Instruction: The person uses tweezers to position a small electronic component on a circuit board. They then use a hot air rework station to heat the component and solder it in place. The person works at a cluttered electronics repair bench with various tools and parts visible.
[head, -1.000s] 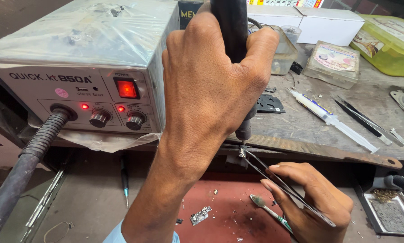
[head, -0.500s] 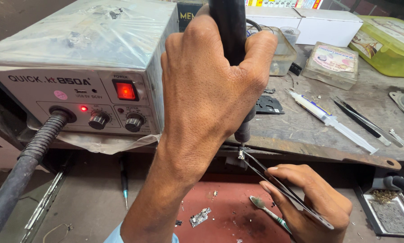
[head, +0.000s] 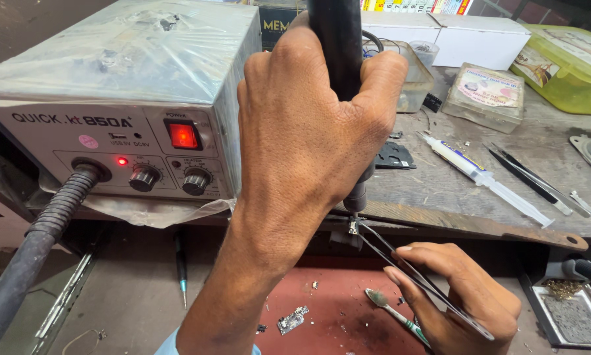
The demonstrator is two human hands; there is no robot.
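Observation:
My left hand is closed around the black handle of a hot-air tool, held upright with its metal nozzle pointing down at the bench edge. Just under the nozzle sits a tiny metal part, pinched by the tips of thin tweezers. My right hand grips those tweezers from the lower right. The grey rework station stands to the left, its red switch lit and its ribbed black hose running down left.
A syringe, dark tweezers, a small round-labelled box, a white box and a yellow-green container lie on the bench. Below are a red mat with a small circuit piece, a toothbrush and a metal tray.

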